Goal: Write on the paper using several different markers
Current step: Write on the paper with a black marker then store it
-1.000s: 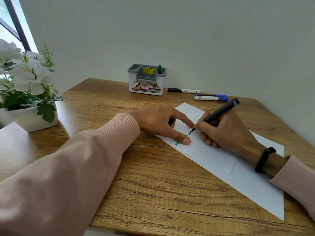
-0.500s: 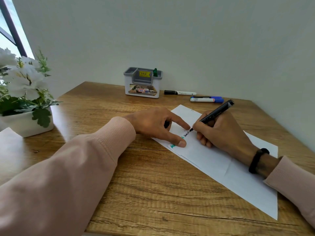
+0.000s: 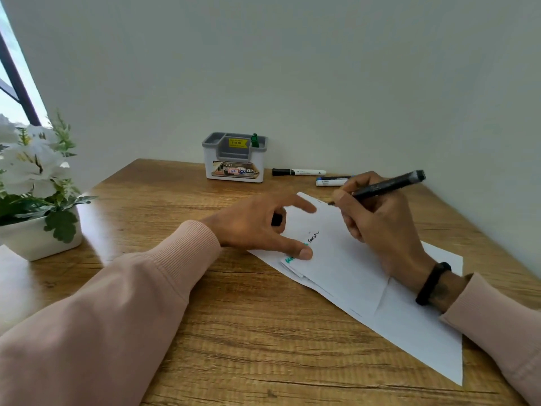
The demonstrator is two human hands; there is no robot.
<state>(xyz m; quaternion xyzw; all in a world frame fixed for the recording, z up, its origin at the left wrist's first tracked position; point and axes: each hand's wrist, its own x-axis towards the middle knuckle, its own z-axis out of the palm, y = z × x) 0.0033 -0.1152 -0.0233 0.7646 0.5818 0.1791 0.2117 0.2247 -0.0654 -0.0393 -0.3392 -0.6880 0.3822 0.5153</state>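
Paper (image 3: 336,265) lies on the tabletop (image 3: 234,332), bearing black and green script I can't read. My left hand (image 3: 257,224) pins it, fingers spread; my right hand (image 3: 377,218) pinches a black marker (image 3: 386,186). A green marker (image 3: 254,140) stands in the grey organizer (image 3: 234,162), price-stickered "49.00".

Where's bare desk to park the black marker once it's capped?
Free: wood between the flower pot and the organizer, and the near strip in front of the paper. Crowded: back right, where two markers lie beside the right hand.
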